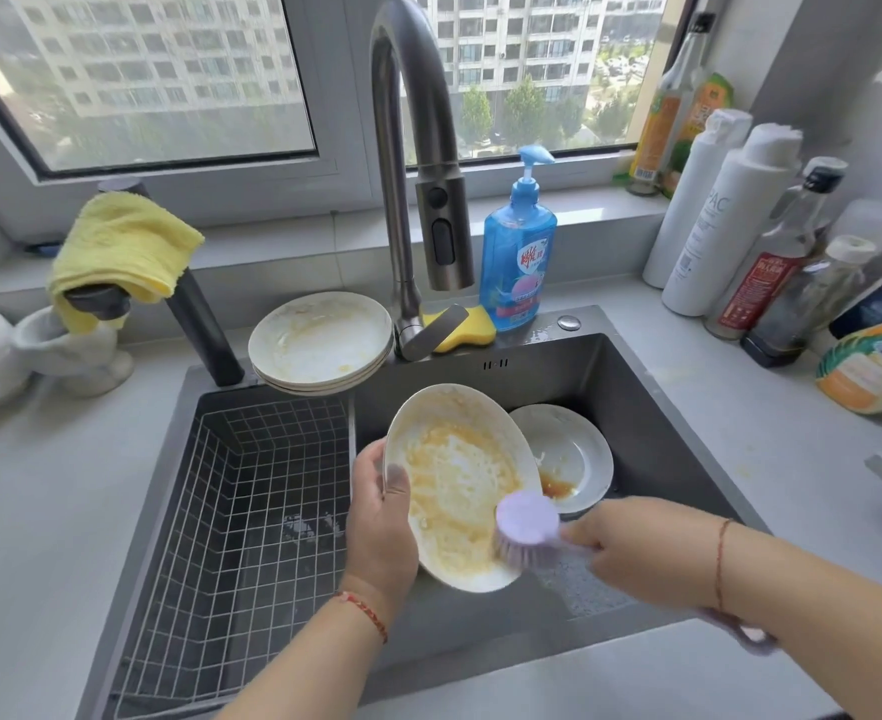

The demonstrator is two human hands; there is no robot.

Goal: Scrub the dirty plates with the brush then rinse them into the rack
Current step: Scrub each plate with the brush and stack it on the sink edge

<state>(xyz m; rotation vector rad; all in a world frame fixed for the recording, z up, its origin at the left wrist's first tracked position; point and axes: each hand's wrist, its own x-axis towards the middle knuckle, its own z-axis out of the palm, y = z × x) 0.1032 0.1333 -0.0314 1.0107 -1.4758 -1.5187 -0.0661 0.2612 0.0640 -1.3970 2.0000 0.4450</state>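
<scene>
The left hand (379,527) gripped one tilted plate (457,491) over the sink (652,407), while the right hand (636,550) clasped the brush (524,527) against its 5 o'clock edge. One plate (576,449) lay at 2 o'clock; a stack (322,343) of about three sat at 11, the rack (236,506) at 9.

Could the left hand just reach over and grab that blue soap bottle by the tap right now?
Probably not as things stand. The left hand grips the dirty plate that the brush is scrubbing, and the faucet stands between it and the blue soap bottle. It would need to set the plate down first.
</scene>
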